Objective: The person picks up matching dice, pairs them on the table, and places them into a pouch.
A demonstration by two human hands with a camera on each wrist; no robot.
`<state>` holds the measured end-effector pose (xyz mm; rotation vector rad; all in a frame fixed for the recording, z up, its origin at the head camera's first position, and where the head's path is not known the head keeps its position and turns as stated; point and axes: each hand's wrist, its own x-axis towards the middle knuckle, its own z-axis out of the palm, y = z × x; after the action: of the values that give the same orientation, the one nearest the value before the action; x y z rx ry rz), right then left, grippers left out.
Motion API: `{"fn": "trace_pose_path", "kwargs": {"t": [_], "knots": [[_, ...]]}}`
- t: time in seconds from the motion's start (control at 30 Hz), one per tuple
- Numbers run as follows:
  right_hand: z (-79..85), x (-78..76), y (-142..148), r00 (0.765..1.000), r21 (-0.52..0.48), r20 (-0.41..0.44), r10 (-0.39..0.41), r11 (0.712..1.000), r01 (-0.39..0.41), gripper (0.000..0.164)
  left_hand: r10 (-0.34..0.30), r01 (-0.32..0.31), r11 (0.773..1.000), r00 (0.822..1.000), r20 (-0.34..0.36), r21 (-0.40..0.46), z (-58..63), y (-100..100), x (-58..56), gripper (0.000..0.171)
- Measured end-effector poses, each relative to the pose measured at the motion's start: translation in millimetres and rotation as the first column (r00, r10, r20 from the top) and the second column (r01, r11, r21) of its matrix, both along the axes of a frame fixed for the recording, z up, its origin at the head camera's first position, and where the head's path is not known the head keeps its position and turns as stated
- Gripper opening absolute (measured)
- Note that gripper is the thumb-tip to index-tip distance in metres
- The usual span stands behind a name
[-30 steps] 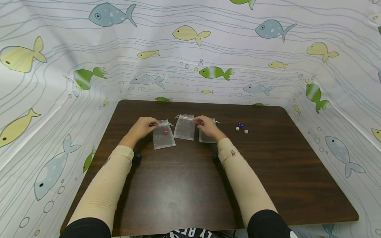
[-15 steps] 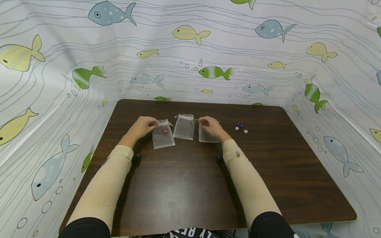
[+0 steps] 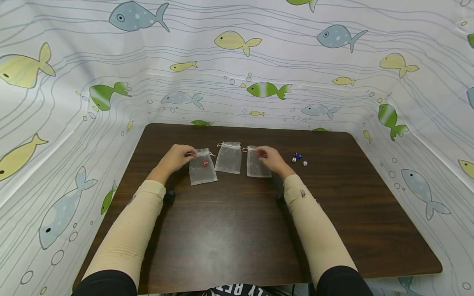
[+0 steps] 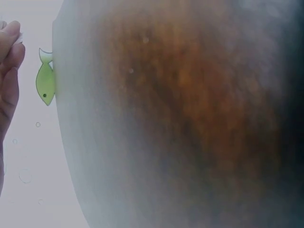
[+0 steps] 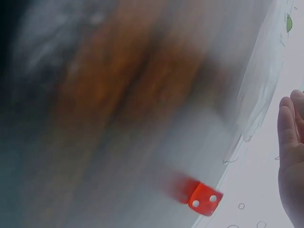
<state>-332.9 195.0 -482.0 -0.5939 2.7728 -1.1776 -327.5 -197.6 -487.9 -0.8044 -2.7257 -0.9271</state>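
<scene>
Both my forearms [image 3: 127, 230] reach toward the far side and slant inward; my left hand [image 3: 176, 159] pinches the far left corner of the left bag [image 3: 203, 174], and my right hand [image 3: 273, 159] hangs over the right bag [image 3: 256, 169], fingers [image 5: 287, 126] loosely bent. The left bag lies on the table [image 3: 222, 230], mouth far, long axis running near to far, near end slightly rightward, a red die [image 3: 205, 163] showing through.

On the rectangular dark-brown wood-grained table [image 3: 222, 230] there lie three sheer white fabric drawstring bags [image 3: 228, 159], two blue dice [image 3: 299, 157], two white dice [image 3: 305, 163] and one red die [image 5: 206, 199].
</scene>
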Motion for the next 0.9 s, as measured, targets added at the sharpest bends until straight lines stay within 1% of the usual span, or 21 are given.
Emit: {"fn": "trace_pose_path", "kwargs": {"t": [0.17, 0.3, 0.67, 0.9], "knots": [[-1.6, -0.4, 5.5, 1.000, 0.003, 0.016, -0.010, 1.000, 0.010, 0.036, -0.001, 0.002, 1.000, 1.000, 0.010, -0.003, 0.7, -1.2, 0.2, 0.012], [-0.4, 1.4, 8.8, 1.000, 0.028, 0.011, -0.014, 1.000, 0.014, 0.036, -0.003, 0.003, 1.000, 1.000, 0.012, -0.005, 0.4, -2.6, 0.0, 0.012], [0.1, 4.5, 20.7, 0.999, 0.069, 0.038, -0.034, 0.997, 0.031, 0.038, 0.009, -0.008, 1.000, 1.000, 0.030, -0.016, 1.7, -4.4, 1.5, 0.012], [-1.4, 5.3, 30.5, 0.999, 0.070, 0.033, -0.027, 0.997, 0.025, 0.037, 0.004, -0.004, 1.000, 1.000, 0.023, -0.001, 1.8, -4.6, 1.6, 0.012]]}}
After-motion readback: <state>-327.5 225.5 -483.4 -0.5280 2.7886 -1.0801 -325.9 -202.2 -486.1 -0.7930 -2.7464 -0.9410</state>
